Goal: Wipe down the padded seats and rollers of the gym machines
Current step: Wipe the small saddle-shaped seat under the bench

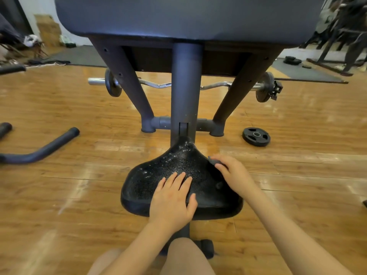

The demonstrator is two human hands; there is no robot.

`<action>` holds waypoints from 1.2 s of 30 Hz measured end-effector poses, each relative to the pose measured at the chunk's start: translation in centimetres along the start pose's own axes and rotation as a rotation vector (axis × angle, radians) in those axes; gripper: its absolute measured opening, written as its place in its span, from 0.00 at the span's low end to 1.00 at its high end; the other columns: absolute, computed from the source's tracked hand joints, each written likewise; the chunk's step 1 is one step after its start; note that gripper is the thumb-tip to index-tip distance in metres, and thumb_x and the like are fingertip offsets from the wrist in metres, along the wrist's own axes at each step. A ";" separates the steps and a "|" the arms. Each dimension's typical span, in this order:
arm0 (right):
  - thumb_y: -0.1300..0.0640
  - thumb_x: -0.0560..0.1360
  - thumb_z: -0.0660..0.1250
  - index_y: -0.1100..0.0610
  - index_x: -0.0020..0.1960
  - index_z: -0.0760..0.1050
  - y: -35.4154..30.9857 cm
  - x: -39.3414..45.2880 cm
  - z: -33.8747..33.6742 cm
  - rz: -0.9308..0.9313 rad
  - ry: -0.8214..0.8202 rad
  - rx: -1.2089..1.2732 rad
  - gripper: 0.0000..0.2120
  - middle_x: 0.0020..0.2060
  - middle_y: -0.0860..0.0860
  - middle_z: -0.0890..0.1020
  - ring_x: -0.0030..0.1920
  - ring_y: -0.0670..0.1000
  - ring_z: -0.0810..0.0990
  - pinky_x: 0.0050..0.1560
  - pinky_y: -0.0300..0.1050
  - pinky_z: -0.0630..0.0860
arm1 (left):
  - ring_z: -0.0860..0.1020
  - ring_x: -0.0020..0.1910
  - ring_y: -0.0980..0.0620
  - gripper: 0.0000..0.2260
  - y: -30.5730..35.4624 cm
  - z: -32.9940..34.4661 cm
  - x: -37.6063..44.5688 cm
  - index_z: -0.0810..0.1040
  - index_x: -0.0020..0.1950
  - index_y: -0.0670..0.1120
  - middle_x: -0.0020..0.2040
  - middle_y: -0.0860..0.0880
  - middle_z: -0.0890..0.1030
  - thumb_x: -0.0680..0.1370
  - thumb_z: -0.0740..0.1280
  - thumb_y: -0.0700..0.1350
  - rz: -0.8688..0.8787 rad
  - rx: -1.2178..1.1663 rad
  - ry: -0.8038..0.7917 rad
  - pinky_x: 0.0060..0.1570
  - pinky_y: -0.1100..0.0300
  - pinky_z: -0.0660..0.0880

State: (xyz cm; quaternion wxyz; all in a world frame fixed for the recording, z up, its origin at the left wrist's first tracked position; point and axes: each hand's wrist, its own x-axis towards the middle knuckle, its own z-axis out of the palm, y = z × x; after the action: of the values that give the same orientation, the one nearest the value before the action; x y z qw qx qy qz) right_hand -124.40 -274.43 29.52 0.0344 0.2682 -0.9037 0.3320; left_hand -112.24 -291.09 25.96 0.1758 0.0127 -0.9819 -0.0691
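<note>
A black padded seat (158, 175) of a preacher-curl machine sits low in front of me, its surface speckled with white droplets or foam. My left hand (171, 199) lies flat on the seat's near middle, fingers straight. My right hand (231, 171) is at the seat's right edge and pinches a small dark cloth or pad (214, 161) against it. Above, the machine's large grey arm pad (188, 14) fills the top of the view on a central post (185, 92).
A curl bar with plates (155, 84) rests behind the machine's legs. A loose black weight plate (256, 136) lies on the wooden floor at right. Dark padded handles (49, 145) reach in from the left. Racks and mats stand at the far right.
</note>
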 end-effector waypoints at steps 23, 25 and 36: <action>0.60 0.79 0.58 0.55 0.64 0.75 -0.5 2.3 1.0 0.127 -0.094 -0.089 0.15 0.61 0.50 0.77 0.62 0.50 0.73 0.59 0.38 0.66 | 0.78 0.60 0.49 0.22 -0.1 -0.5 -0.2 0.80 0.61 0.48 0.59 0.49 0.80 0.75 0.54 0.55 0.009 0.005 -0.040 0.59 0.48 0.73; 0.60 0.79 0.59 0.54 0.64 0.74 -1.1 1.2 1.4 0.086 -0.095 -0.146 0.15 0.63 0.50 0.76 0.65 0.51 0.71 0.64 0.44 0.65 | 0.78 0.60 0.48 0.23 -0.1 -0.4 -0.2 0.80 0.61 0.48 0.59 0.49 0.81 0.75 0.54 0.56 0.008 0.006 -0.050 0.59 0.48 0.73; 0.54 0.75 0.58 0.53 0.59 0.78 -2.8 -9.8 0.8 -0.252 -0.110 -0.075 0.16 0.59 0.41 0.74 0.63 0.38 0.67 0.66 0.29 0.57 | 0.51 0.76 0.55 0.36 -0.9 -1.5 -1.0 0.58 0.76 0.51 0.77 0.53 0.57 0.73 0.38 0.65 0.085 -0.126 -0.107 0.72 0.56 0.40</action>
State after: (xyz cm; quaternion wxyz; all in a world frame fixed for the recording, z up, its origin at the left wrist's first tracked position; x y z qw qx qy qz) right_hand -114.56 -272.18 28.23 0.0362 0.3960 -0.8750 0.2760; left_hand -110.80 -292.11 26.89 0.1264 -0.0439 -0.9832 -0.1239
